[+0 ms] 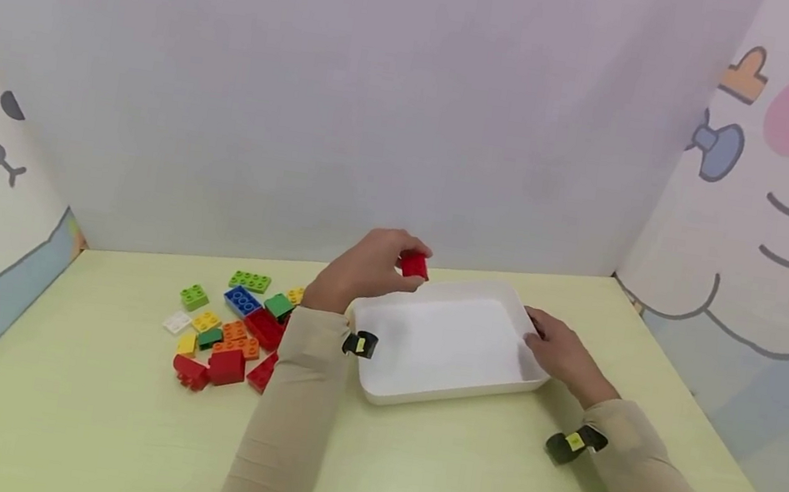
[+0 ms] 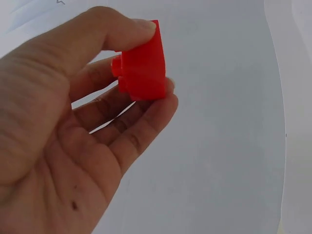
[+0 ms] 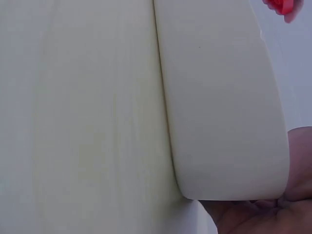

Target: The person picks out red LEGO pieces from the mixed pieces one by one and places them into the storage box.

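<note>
Between the thumb and fingertips of my left hand (image 1: 369, 266) is a red toy brick (image 1: 414, 265), studs toward the palm in the left wrist view. That hand is over the back left part of a shallow white tray (image 1: 452, 347), whose inside shows bare. At the tray's right end my right hand (image 1: 564, 354) grips the wall. In the right wrist view the tray's long outer side (image 3: 224, 107) shows, with the right hand (image 3: 273, 214) at its end, its fingers partly hidden behind the tray.
Left of the tray lies a loose group of toy bricks, among them a blue brick (image 1: 242, 302), a lime brick (image 1: 194, 298), a white brick (image 1: 177, 322) and a red brick (image 1: 227, 367). My left forearm (image 1: 290, 416) partly covers the group. A pale wall (image 1: 354, 106) stands behind the table.
</note>
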`<state>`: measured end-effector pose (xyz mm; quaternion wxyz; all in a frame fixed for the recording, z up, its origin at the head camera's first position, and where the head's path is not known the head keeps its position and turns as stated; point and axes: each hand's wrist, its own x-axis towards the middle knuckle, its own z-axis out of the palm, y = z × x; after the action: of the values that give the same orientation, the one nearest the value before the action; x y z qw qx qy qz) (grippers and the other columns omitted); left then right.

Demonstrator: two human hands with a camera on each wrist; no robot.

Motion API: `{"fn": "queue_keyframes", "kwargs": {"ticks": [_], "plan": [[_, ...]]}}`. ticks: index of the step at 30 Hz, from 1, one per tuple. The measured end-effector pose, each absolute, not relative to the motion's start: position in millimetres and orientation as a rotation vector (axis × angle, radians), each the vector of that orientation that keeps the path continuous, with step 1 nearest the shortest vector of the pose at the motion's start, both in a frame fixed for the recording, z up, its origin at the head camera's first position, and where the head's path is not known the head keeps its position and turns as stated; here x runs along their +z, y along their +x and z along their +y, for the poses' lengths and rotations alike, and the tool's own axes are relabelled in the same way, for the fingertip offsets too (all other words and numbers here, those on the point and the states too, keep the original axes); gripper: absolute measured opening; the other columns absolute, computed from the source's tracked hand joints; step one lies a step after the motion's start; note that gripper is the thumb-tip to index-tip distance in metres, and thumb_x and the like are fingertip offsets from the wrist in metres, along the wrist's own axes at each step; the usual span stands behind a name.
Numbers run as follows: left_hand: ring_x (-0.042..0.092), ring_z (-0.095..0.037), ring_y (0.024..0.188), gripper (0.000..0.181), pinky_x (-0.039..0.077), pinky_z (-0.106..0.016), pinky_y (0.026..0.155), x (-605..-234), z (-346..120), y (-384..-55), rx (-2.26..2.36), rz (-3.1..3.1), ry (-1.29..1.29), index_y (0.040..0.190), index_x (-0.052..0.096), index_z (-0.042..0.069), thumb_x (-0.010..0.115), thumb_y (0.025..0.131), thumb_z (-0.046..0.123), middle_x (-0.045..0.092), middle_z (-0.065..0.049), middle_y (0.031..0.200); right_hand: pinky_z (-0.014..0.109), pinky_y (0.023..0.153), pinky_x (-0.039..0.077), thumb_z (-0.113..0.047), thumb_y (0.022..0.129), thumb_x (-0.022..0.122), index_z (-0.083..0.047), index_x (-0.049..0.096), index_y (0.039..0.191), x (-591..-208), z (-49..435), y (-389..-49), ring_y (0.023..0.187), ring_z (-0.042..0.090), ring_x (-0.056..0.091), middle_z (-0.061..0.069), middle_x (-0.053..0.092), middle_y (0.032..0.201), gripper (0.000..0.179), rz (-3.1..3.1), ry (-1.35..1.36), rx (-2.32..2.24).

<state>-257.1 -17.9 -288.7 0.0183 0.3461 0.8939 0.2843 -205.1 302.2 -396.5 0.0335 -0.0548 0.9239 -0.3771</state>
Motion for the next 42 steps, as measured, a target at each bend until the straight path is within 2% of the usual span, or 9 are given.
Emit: {"fn": "queue_keyframes", "kwargs": {"ticks": [6,12,20,27,35,42], "plan": [[0.059,-0.019,0.103,0.041,0.056,-0.025,0.082,-293,-18,-260,0.853,2.775,1.035,0.133,0.065,0.007,0.074,0.093,0.014,0.064,-0.007,0.12,0.059,0.119,0.016,0.0,0.106,0.037,-0.001,0.008,0.161,-410,309,-208,0.151,0.044,0.006,0.028,0.008,0.165,0.062,2.5,-0.106,-1.646],[0.059,-0.021,0.107,0.044,0.057,-0.028,0.084,-296,-15,-262,0.834,2.787,1.038,0.133,0.064,0.007,0.076,0.092,0.014,0.064,-0.008,0.124,0.054,0.121,0.009,0.003,0.105,0.032,-0.004,0.007,0.162,-412,301,-212,0.153,0.037,-0.001,0.019,0.0,0.167,0.063,2.373,0.003,-1.817],[0.059,-0.02,0.106,0.039,0.056,-0.029,0.088,-306,-3,-264,0.8,2.803,1.016,0.129,0.065,0.009,0.076,0.092,0.013,0.065,-0.006,0.121,0.052,0.122,0.01,0.002,0.104,0.031,-0.006,0.008,0.163,-407,290,-210,0.154,0.034,0.002,0.015,0.0,0.168,0.063,2.325,0.133,-1.863],[0.058,-0.022,0.11,0.04,0.055,-0.031,0.09,-310,15,-266,0.749,2.789,1.03,0.132,0.065,0.009,0.075,0.093,0.016,0.064,-0.007,0.126,0.05,0.119,0.02,0.003,0.1,0.034,-0.008,0.01,0.163,-405,282,-208,0.152,0.032,0.012,0.012,0.004,0.169,0.068,2.265,0.169,-1.913],[0.057,-0.022,0.111,0.042,0.055,-0.03,0.089,-314,41,-267,0.832,2.714,1.027,0.134,0.064,0.009,0.074,0.094,0.017,0.063,-0.007,0.128,0.049,0.121,0.015,0.005,0.096,0.036,-0.008,0.015,0.163,-403,273,-206,0.152,0.031,0.011,0.012,0.009,0.169,0.071,2.298,0.187,-1.896],[0.057,-0.02,0.109,0.043,0.054,-0.027,0.088,-310,56,-265,0.851,2.709,1.03,0.135,0.063,0.008,0.074,0.094,0.017,0.064,-0.006,0.125,0.05,0.121,0.017,0.002,0.099,0.037,-0.008,0.018,0.162,-398,266,-204,0.15,0.031,0.017,0.012,0.014,0.168,0.067,2.288,0.218,-1.905]]}}
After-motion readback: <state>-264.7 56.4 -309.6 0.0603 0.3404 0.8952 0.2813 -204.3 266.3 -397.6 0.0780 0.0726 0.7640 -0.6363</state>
